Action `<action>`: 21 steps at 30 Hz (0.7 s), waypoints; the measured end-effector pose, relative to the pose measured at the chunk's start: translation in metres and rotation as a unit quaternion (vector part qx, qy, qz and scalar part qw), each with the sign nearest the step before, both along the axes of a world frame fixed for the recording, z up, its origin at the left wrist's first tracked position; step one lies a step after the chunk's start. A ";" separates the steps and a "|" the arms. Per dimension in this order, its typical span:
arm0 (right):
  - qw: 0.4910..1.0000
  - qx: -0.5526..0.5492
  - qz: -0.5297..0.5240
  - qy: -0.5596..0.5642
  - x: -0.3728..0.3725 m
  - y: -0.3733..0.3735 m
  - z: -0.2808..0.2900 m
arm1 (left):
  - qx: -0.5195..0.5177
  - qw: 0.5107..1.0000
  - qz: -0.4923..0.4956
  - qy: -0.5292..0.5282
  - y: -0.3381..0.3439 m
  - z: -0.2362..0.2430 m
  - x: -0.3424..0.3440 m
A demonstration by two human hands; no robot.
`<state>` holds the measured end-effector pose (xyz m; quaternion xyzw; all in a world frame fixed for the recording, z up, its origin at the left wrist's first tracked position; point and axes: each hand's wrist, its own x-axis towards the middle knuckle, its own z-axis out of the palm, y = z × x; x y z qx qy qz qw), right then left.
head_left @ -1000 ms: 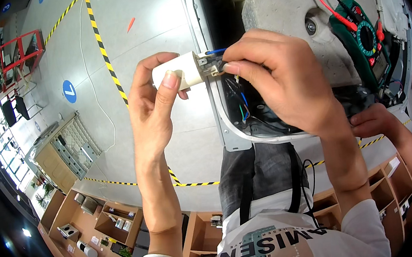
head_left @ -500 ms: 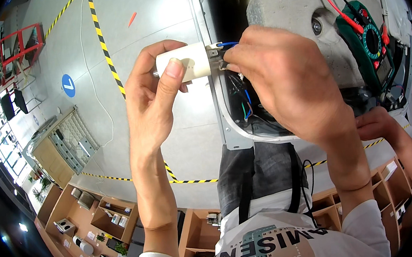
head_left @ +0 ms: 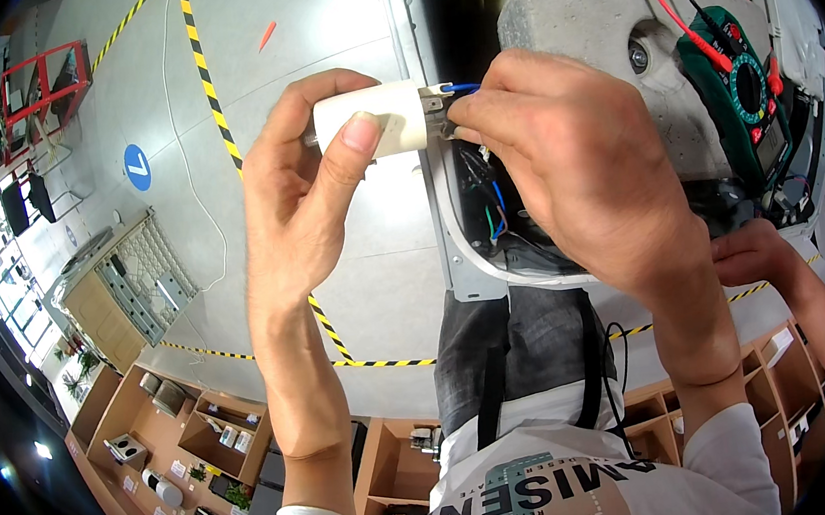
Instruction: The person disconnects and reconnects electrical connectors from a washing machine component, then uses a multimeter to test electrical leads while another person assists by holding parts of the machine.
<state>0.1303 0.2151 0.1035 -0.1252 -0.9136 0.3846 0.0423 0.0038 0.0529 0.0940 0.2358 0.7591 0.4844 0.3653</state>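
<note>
At the left rim of an open cabinet (head_left: 441, 204), the left hand (head_left: 300, 194) wraps one white cylinder (head_left: 397, 113), apparently steadying its terminals (head_left: 433, 105) toward the right hand (head_left: 588, 154), whose fingertips (head_left: 461, 112) nearly meet, any hold hidden. One blue wire (head_left: 462, 87) reaches them; one green multimeter (head_left: 734, 113) lies on one concrete block (head_left: 568, 15).

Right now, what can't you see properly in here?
In the head view:
- Underside of the white cylinder: turned away, with the left hand partly around it.
- What the right hand has at its fingertips: its own fingers cover it.
- Meter reading: screen too small and dim.
- Other person's arm beyond the forearm: cut off by the picture's dark rim.
</note>
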 end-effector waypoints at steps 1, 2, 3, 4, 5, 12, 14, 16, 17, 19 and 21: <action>1.000 -0.006 0.001 -0.004 0.000 0.001 0.000 | -0.001 1.000 -0.003 0.008 -0.001 0.000 0.000; 1.000 -0.018 -0.001 0.001 0.000 0.001 -0.001 | -0.002 1.000 -0.006 0.015 -0.001 0.000 -0.001; 1.000 -0.030 -0.004 0.005 0.001 0.002 -0.002 | -0.003 1.000 -0.012 0.021 -0.001 0.001 -0.002; 0.999 -0.042 -0.006 0.009 0.001 0.002 -0.003 | -0.005 1.000 -0.017 0.026 -0.002 0.002 -0.003; 0.999 -0.045 -0.005 0.012 0.002 0.003 -0.004 | -0.006 0.999 -0.022 0.031 -0.002 0.002 -0.003; 0.998 -0.009 0.025 0.060 -0.001 0.002 -0.005 | -0.002 0.999 -0.034 0.036 0.001 0.008 -0.002; 0.997 0.002 0.027 0.068 -0.002 0.000 -0.006 | -0.002 0.999 -0.037 0.039 -0.001 0.008 -0.003; 0.997 0.005 0.023 0.068 -0.001 -0.001 -0.007 | -0.003 0.998 -0.037 0.047 -0.003 0.006 -0.003; 0.998 -0.001 0.012 0.066 0.000 -0.001 -0.009 | -0.003 0.998 -0.037 0.051 -0.004 0.005 -0.003; 0.998 -0.014 -0.011 0.060 0.002 -0.003 -0.013 | 0.002 0.999 -0.020 0.027 -0.003 0.007 -0.002; 0.996 -0.061 -0.048 0.049 0.005 -0.005 -0.014 | 0.002 1.000 -0.007 0.011 -0.001 0.008 -0.001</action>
